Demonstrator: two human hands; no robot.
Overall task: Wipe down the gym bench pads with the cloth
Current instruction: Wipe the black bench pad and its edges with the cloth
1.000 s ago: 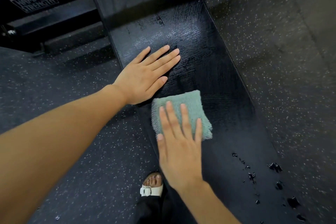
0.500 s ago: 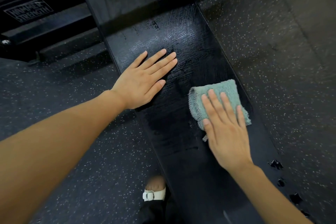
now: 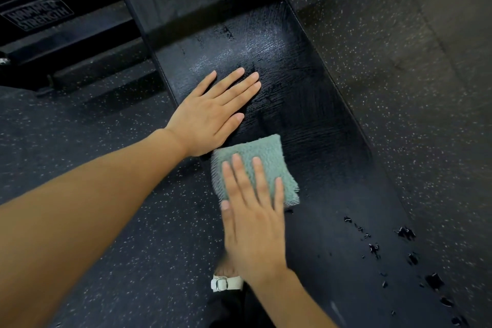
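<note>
Nearest, a foot in a white buckled sandal (image 3: 226,283) is seen on the speckled rubber floor (image 3: 127,242), at the left edge of the black bench pad (image 3: 314,125). Water droplets (image 3: 372,247) are scattered on the pad's near right part. Just beyond the sandal, the right hand (image 3: 253,221) is laid flat, fingers spread, upon a folded green terry cloth (image 3: 255,165), which is pressed onto the pad's left side; nothing is clasped. Farther on, the left hand (image 3: 213,114) is placed palm down on the pad, fingers extended, its heel just beside the cloth's far corner. At far left, a frame label reading HAMMER STRENGTH (image 3: 37,14) is visible.
</note>
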